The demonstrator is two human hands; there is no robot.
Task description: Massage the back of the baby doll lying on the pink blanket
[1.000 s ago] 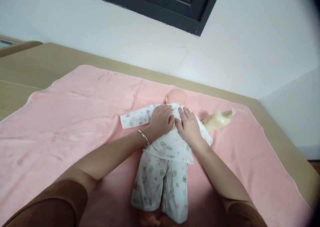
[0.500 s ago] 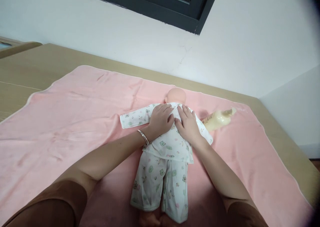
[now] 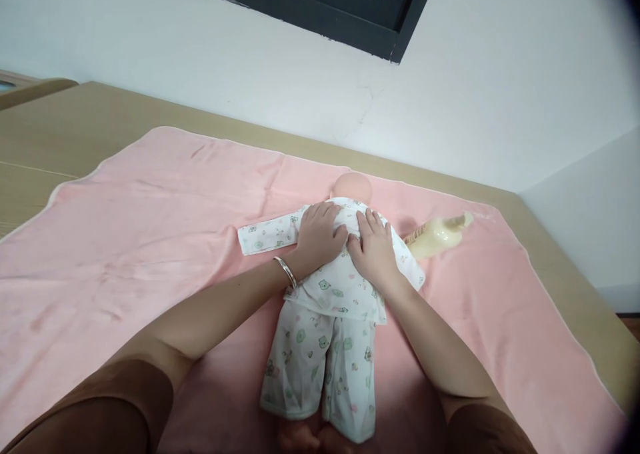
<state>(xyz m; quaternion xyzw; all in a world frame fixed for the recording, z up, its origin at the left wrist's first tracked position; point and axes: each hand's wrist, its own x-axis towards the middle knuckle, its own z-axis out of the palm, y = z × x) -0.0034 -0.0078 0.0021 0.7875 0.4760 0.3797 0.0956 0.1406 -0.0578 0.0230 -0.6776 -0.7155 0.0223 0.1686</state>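
Observation:
A baby doll (image 3: 327, 307) in white printed pyjamas lies along the pink blanket (image 3: 150, 221), its bald head (image 3: 351, 186) pointing away from me. My left hand (image 3: 317, 237), with a silver bangle at the wrist, lies flat on the doll's chest, fingers stretched out. My right hand (image 3: 373, 247) rests flat beside it on the chest, fingers apart. The doll's left sleeve (image 3: 265, 235) lies spread out on the blanket. Its bare arm (image 3: 437, 233) sticks out to the right.
The blanket covers a light wooden surface (image 3: 75, 124) that runs to a white wall (image 3: 250, 61). A dark window frame (image 3: 320, 11) sits high on the wall. The surface's right edge (image 3: 575, 274) drops off near the corner.
Both hands stay flat on the doll's chest; the view has shifted slightly, with the hands a touch closer to the doll's neck.

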